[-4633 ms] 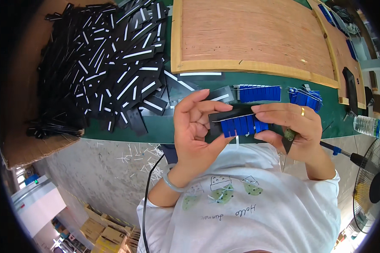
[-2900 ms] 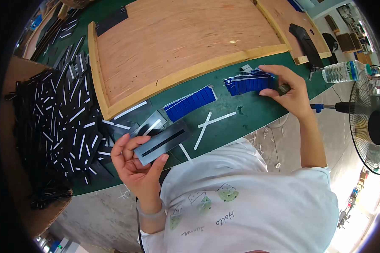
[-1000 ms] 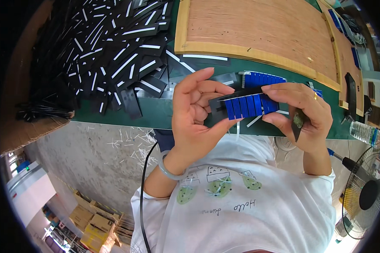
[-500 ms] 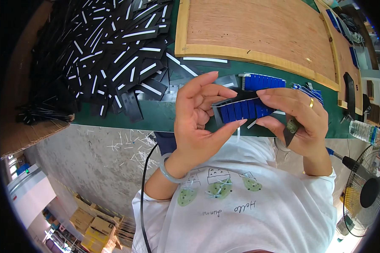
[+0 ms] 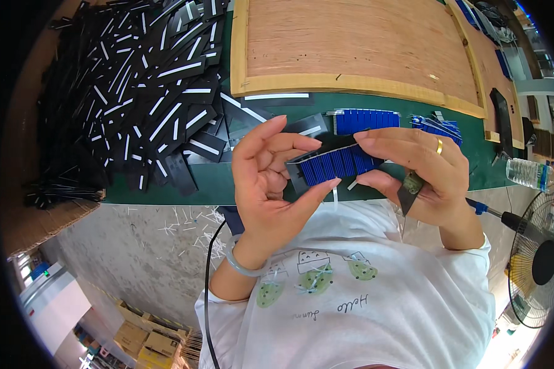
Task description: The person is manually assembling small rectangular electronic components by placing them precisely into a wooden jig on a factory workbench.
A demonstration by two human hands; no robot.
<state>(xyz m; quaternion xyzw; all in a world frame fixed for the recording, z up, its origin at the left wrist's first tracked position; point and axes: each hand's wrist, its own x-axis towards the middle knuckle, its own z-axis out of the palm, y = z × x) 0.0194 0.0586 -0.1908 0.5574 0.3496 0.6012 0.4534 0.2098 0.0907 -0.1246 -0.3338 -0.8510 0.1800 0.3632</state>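
Observation:
Between my hands, over the table's near edge, is a blue solar-cell strip [image 5: 335, 165] with thin pale lines, lying against a dark backing piece. My right hand [image 5: 421, 166] pinches its right end between thumb and fingers. Tucked in that same hand is a small dark, pointed piece [image 5: 410, 192], its kind unclear. My left hand [image 5: 268, 178] curves round the left end, thumb at the lower edge and a fingertip near the upper edge. Just beyond lie another blue strip [image 5: 368, 122] and a looser bundle of blue strips [image 5: 437, 128].
A large heap of black pieces with white stripes [image 5: 141, 104] covers the table's left side. A wood-framed board [image 5: 351, 43] lies at the back. To the right are a clear plastic bottle [image 5: 526, 174] and a fan [image 5: 545, 261]. White scraps [image 5: 194, 229] litter the floor.
Both hands and the strip sit slightly further left in the picture, and the whole view has shifted a little. My grip looks the same.

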